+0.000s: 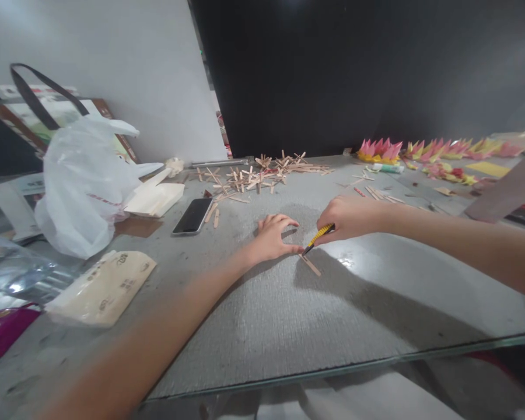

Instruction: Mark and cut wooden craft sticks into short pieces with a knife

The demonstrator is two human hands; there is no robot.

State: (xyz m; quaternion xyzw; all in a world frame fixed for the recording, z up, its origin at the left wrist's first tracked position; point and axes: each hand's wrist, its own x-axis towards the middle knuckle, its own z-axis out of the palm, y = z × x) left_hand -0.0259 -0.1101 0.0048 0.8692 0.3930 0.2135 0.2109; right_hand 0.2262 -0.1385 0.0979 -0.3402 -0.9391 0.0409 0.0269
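Note:
A yellow-and-black utility knife (322,234) is gripped in my right hand (339,216), its dark tip pointing down and left. That tip meets the upper end of a flat wooden craft stick (310,265) lying on the grey tabletop. From the left, my left hand (273,236) rests on the table with its fingers spread and curved. Its thumb reaches to the stick's upper end, beside the knife tip; whether the thumb presses on the stick is hard to tell.
Craft sticks (245,178) lie heaped at the back. A phone (193,216), a paper packet (109,289) and a white plastic bag (81,184) are on the left. Pink-and-yellow paper flowers (380,151) line the back right. The glass table edge (332,370) runs along the front.

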